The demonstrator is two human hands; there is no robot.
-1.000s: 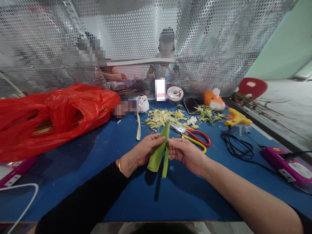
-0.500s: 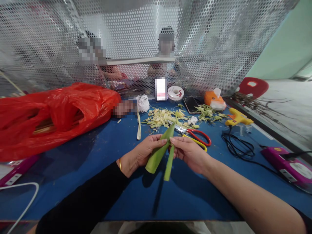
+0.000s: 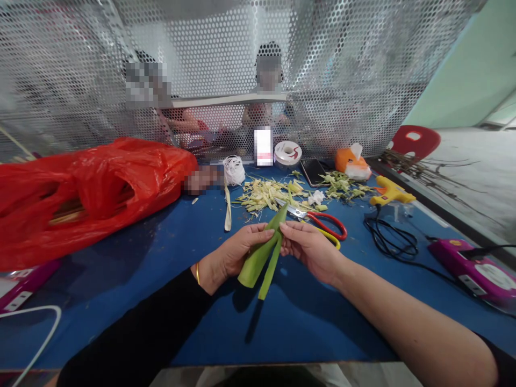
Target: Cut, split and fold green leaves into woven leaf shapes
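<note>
A long green leaf [image 3: 256, 264], folded or rolled lengthwise with its tip pointing away from me, is pinched in my left hand [image 3: 244, 246] between thumb and fingers. My right hand [image 3: 308, 244] pinches near the same tip, where a narrow green strip [image 3: 268, 273] hangs down toward me. Whether the strip is part of the leaf or a separate piece, I cannot tell. Just beyond my right hand lie scissors [image 3: 327, 221] with one red and one yellow handle. Pale and green leaf scraps [image 3: 262, 194] are heaped behind the hands.
A red plastic bag [image 3: 97, 188] fills the left of the blue table [image 3: 193, 317]. White string [image 3: 234, 170], a ribbon roll [image 3: 287, 153], a phone [image 3: 313, 172] and a tissue pack [image 3: 352, 163] stand along the back. At right are a yellow glue gun [image 3: 391, 192] and a purple power strip [image 3: 471, 274].
The narrow strip's lower end has swung left toward the leaf. Both hands keep their pinch at nearly the same spot. The whole view has shifted slightly.
</note>
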